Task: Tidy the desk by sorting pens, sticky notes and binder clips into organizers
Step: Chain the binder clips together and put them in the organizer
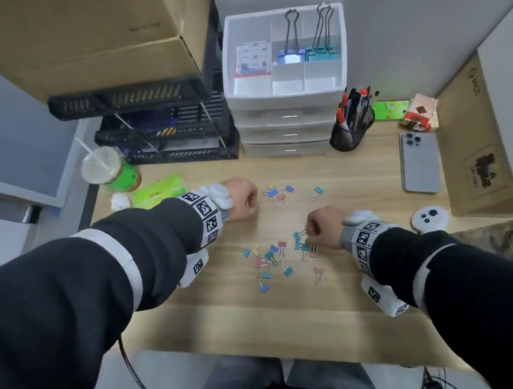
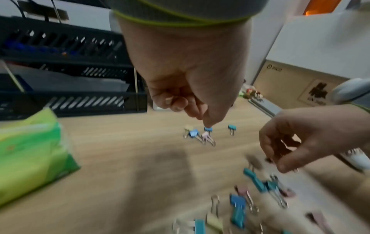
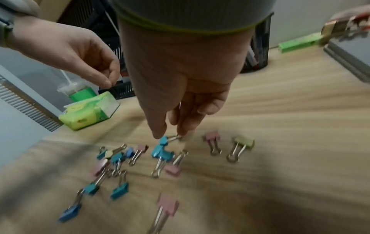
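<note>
Desk (image 1: 355, 176); teal clip (image 3: 163, 140), handles rightward

Black sleeves (image 1: 144, 235), white cuff stripes; grey wristbands, square-code marker bands (image 1: 363, 240).

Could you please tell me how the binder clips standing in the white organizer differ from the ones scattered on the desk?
The clips in the white organizer (the blue one, the teal ones) look far larger than the scattered small clips. They stand upright in separate compartments, handles raised; the small clips lie flat and mixed on the desk. The small clips add pink and yellow. Both have wire handles.
</note>
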A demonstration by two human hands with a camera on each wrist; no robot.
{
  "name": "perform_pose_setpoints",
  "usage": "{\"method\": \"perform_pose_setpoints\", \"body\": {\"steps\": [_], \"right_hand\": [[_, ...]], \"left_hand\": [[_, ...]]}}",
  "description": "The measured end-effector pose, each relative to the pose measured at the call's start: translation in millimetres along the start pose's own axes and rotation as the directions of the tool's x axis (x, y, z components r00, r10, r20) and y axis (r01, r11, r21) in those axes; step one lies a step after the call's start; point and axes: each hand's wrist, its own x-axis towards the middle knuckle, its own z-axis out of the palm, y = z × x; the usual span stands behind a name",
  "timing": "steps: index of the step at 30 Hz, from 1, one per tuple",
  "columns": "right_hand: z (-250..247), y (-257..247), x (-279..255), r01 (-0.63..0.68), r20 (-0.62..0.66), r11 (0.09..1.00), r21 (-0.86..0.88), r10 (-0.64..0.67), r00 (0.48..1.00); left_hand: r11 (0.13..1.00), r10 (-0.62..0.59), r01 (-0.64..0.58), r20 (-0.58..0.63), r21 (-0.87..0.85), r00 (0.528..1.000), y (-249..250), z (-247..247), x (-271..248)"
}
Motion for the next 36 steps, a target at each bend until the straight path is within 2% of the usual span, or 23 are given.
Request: {"method": "perform_pose_setpoints", "body": {"steps": [4,7,11,15,18,20,24,28,32,36], "right_hand": [[35,-1,8,-0.043,-0.049,0.997,-0.061,0.040,0.998],[44,-4,11,-0.066,-0.072,0.994,-0.090,0.060,0.996],[53,-7,7,-0.135,-0.054,0.990,-0.045,0.133,0.990],[54,-3,0,-0.140,-0.049,0.984,0.108,0.146,0.988],[55,3,-6,-0.066,-0.133,0.964,0.258,0.103,0.986],[57,6,-8,-0.035,-0.198,0.959,0.283,0.094,0.976],[59,5,-7,-0.017,-0.231,0.971,0.237,0.074,0.970],[56,1,-9,0.022,-0.201,0.983,0.184,0.016,0.979],[60,-6,-8,0.122,-0.205,0.991,0.046,-0.110,0.973],[67,-6,-1,0.102,-0.189,0.994,-0.037,-0.107,0.976]], "left_hand": [[1.000,0.003,-0.009,0.215,0.027,0.977,1,42,-9],[1.000,0.014,-0.013,0.253,-0.005,0.967,8,65,-17],[0.996,0.045,-0.066,0.293,0.061,0.955,22,103,-30],[0.995,-0.002,-0.026,0.297,0.092,0.955,31,123,-37],[0.993,-0.057,0.021,0.305,0.119,0.951,37,129,-38],[0.991,-0.090,0.056,0.283,0.125,0.955,39,132,-37],[0.988,-0.134,0.108,0.266,0.113,0.954,45,135,-35],[0.987,-0.157,0.147,0.232,0.060,0.960,48,133,-36],[0.990,-0.131,0.138,0.207,-0.020,0.969,44,132,-40],[0.992,-0.118,0.127,0.218,-0.023,0.969,41,135,-42]]}}
